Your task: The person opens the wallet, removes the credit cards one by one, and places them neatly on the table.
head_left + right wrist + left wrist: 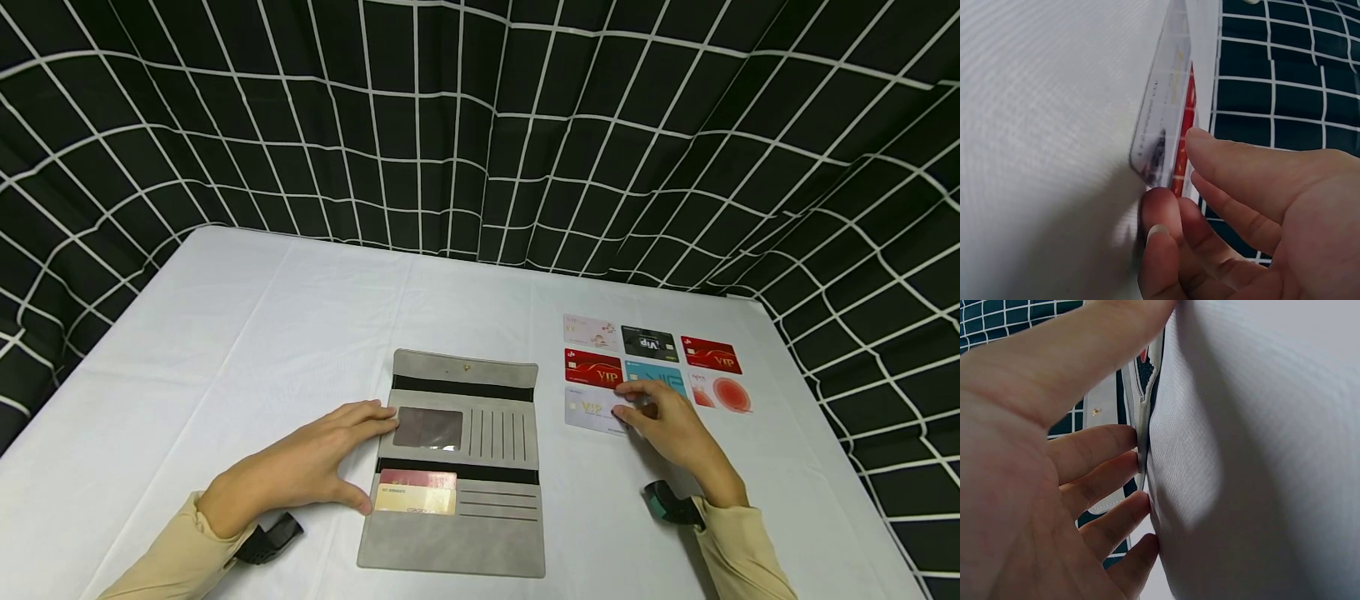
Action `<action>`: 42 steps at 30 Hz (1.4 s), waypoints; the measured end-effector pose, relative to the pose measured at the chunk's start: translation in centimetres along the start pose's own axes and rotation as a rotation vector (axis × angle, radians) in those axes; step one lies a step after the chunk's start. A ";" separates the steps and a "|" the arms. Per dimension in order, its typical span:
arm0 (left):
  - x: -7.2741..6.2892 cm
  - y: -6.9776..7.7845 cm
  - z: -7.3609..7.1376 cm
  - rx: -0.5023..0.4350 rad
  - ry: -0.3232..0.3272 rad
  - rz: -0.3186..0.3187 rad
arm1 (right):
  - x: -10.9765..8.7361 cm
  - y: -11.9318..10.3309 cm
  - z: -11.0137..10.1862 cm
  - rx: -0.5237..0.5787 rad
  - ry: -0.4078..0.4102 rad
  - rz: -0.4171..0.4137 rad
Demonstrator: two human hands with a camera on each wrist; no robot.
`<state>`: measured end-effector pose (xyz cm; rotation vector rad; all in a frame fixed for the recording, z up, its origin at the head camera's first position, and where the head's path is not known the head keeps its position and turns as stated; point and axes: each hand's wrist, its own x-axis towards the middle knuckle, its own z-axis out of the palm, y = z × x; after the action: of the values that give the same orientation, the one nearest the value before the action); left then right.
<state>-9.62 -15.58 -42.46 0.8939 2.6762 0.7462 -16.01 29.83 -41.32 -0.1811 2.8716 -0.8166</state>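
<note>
A grey long wallet (450, 546) lies unfolded on the table, its clear window (430, 428) and slots facing up. A red card (420, 477) and a cream card (416, 498) sit in its lower left slots. My left hand (307, 458) rests along the wallet's left edge, fingers spread; in the left wrist view the fingertips (1125, 437) meet that edge. At the right, my right hand (675, 429) is at the right end of a whitish VIP card (588, 408), thumb and forefinger apart. The right wrist view shows fingertips (1161, 203) at this card's end.
Behind the whitish card lie a red VIP card (592, 367), a pale pink card (588, 331) and a black card (649, 342). A blue card (656, 375), another red card (711, 355) and a red-circle card (731, 394) lie nearby. A black grid curtain (480, 125) surrounds the white table (300, 317).
</note>
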 end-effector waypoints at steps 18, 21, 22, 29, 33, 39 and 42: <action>0.1 -0.1 0.1 0.006 0.000 0.007 | -0.9 -2.3 -0.3 0.083 -0.027 -0.118; 0.1 -0.1 0.1 0.006 -0.001 0.006 | -1.1 -2.9 -0.3 0.091 -0.032 -0.138; 0.1 -0.1 0.1 0.006 -0.002 0.005 | -1.1 -3.0 -0.3 0.092 -0.033 -0.143; 0.0 0.1 0.1 0.003 -0.006 -0.006 | -1.5 -4.1 -0.3 0.078 -0.024 -0.183; 0.0 0.1 0.0 0.004 -0.004 -0.002 | -1.7 -4.5 -0.1 0.084 -0.026 -0.203; 0.0 0.0 0.1 0.004 0.005 0.009 | -2.0 -5.2 0.5 0.101 -0.036 -0.227; 0.0 0.0 0.1 0.008 0.014 0.020 | -2.1 -5.7 0.8 0.108 -0.047 -0.237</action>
<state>-9.59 -15.56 -42.57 0.9221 2.6880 0.7491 -13.38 24.91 -38.76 -0.5285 2.7872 -0.9910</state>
